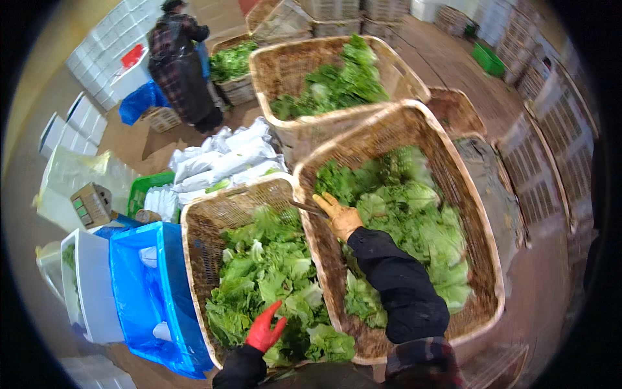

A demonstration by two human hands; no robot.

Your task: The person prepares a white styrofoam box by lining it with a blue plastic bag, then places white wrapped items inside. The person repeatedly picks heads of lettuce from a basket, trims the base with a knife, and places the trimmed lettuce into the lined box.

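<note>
My left hand (265, 328), in a red glove, has its thumb and fingers apart with nothing held. It is over the loose green leaves (272, 277) in the left plastic crate (204, 243). My right hand (343, 218), in a yellow glove, grips a knife (309, 209) whose dark blade points left across the rim between two crates. Below and beyond that hand, the right plastic crate (398, 126) holds leafy lettuce heads (413, 228). My right forearm hides part of them. Both crates have slotted walls stained brown.
A blue-lined box (133, 282) and a white foam box (97, 287) stand left. White wrapped bundles (223, 160) are stacked ahead-left, near a green crate (141, 192). Another crate (272, 73) with greens stands beyond. A person (177, 68) stands at the far left; stacked crates (529, 170) line the right.
</note>
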